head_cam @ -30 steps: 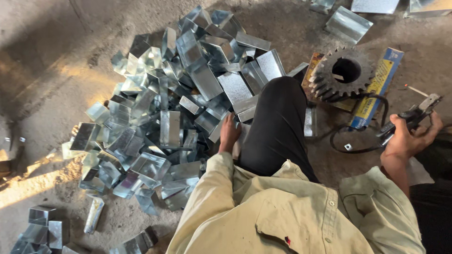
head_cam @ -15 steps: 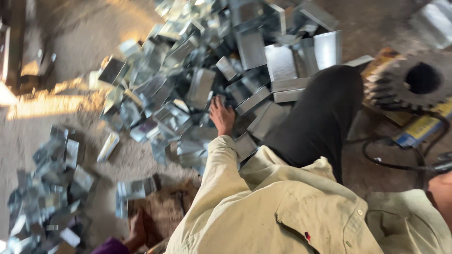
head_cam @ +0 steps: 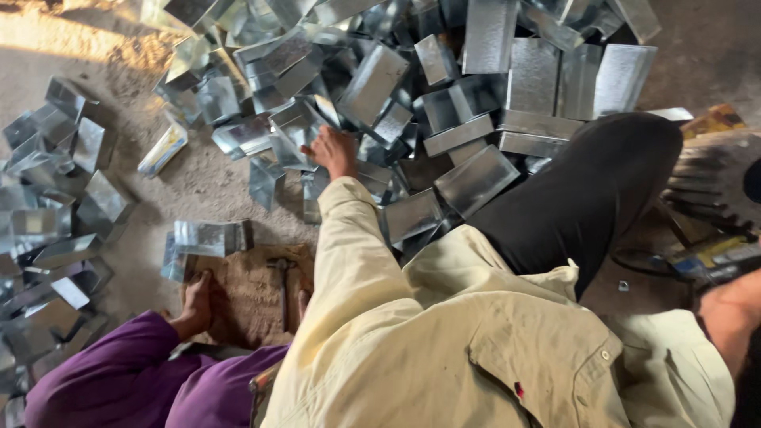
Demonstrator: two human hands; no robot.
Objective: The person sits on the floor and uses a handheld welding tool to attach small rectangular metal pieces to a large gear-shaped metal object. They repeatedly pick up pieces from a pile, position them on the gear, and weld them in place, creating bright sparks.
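Left hand reaching into the pile of folded sheet-metal pieces [head_cam: 444,103], which covers the dirt floor [head_cam: 198,178] ahead of the bent knee.

Largest first: the pile spreads across the upper frame, with a second scatter of pieces [head_cam: 47,206] well apart at left. A toothed gear [head_cam: 713,186] sits at the right edge. The left hand [head_cam: 333,150] rests fingers-down on a bent metal piece [head_cam: 293,131] at the pile's near edge; whether it has closed on it cannot be told. The right hand [head_cam: 733,305] is mostly out of frame; its state cannot be told. A co-worker's hand [head_cam: 196,297] lies beside a hammer [head_cam: 282,285]. Judgement: take the piece by a flat face, clear of cut edges.
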